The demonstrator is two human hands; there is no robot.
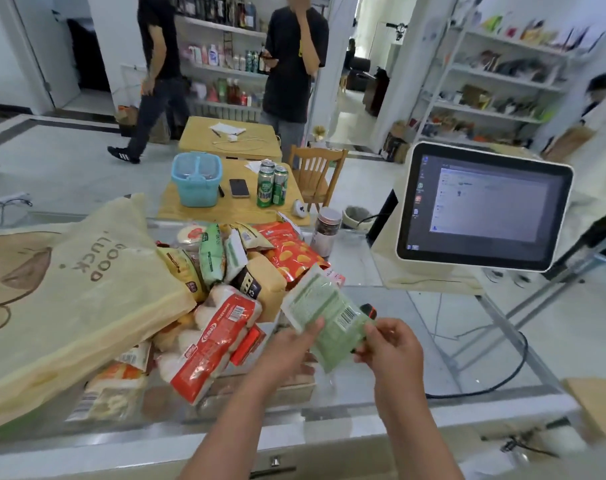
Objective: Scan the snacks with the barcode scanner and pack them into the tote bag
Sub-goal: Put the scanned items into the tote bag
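Both hands are holding a green snack packet (pixel 329 323) in the lower middle of the frame, barcode facing up. The left hand (pixel 287 351) is pinching its left edge, and the right hand (pixel 391 348) is pinching its lower right corner. The scanner (pixel 369 311) is peeking out, black and orange, just behind the packet's right edge. The cream tote bag (pixel 69 299) is lying flat at the left, draped over a pile of snacks (pixel 225 289) on the glass surface (pixel 415 341); its inside is not showing. A jar (pixel 327 230) is standing beyond the pile.
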